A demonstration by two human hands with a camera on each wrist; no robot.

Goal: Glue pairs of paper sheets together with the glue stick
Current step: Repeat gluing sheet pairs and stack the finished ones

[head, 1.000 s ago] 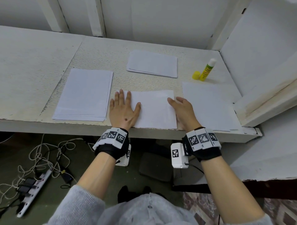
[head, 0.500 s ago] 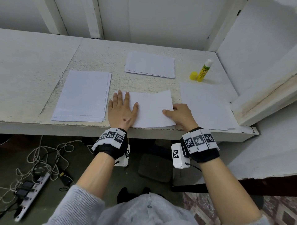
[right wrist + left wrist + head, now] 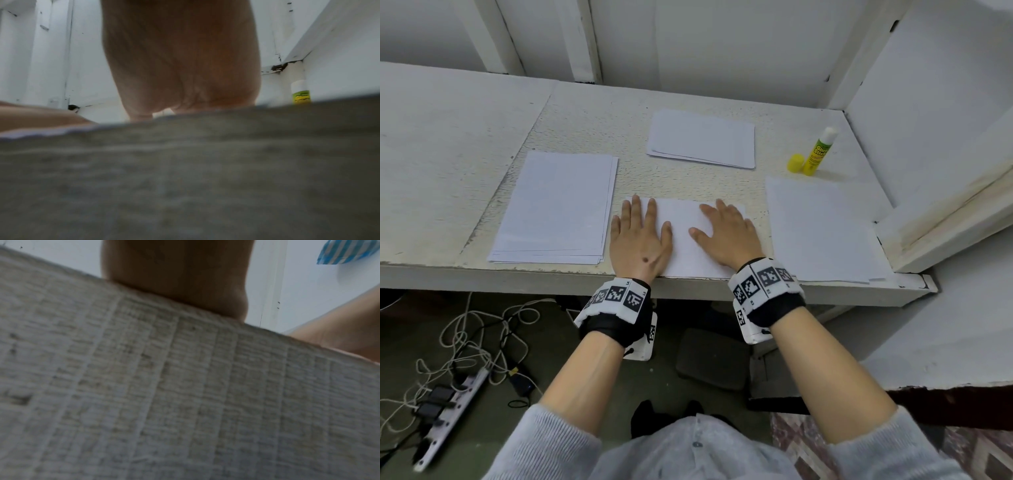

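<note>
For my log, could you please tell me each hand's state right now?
Left hand: open, flat on the middle sheet.
Right hand: open, flat on it too.

It looks like a plain workroom, not a home: a rough white painted bench (image 3: 465, 144) fixed between white board walls (image 3: 722, 44), and a power strip (image 3: 445, 407) with loose cables (image 3: 479, 342) on the bare floor.

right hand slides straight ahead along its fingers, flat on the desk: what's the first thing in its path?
Likely the small paper stack at the back. The right hand lies flat on the middle sheet, fingers pointing forward and slightly left. Bare desk lies between; the glue stick is off right.
</note>
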